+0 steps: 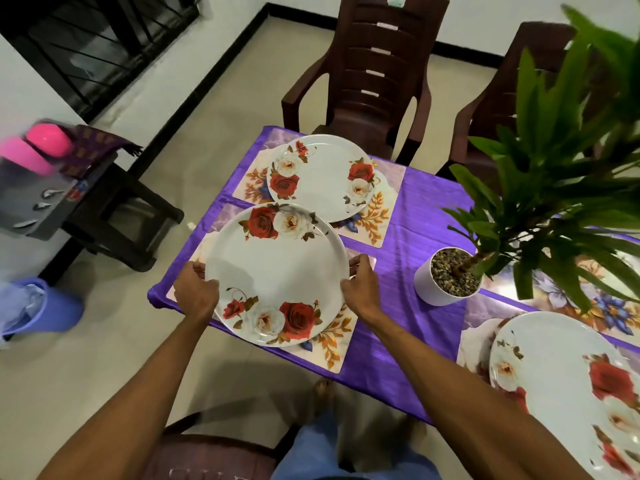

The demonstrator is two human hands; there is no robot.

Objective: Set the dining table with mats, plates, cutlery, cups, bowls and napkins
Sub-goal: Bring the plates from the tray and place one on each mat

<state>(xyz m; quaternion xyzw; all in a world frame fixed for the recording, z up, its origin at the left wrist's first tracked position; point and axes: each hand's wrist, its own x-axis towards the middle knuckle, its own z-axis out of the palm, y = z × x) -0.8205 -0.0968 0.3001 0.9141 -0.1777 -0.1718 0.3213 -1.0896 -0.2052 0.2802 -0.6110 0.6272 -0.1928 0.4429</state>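
Head view: the left hand (195, 291) and right hand (360, 289) each curl round opposite edges of a round, glossy white plate (277, 271) printed with red and cream roses. This is probably to keep it level and centre it over the floral mat (332, 344) at the near corner of the desk (426, 216); whether it already rests there I cannot tell. A matching plate (322, 178) lies on the far mat (374, 223), and both mats are flat, smooth rectangles on the shiny purple cloth (391, 368).
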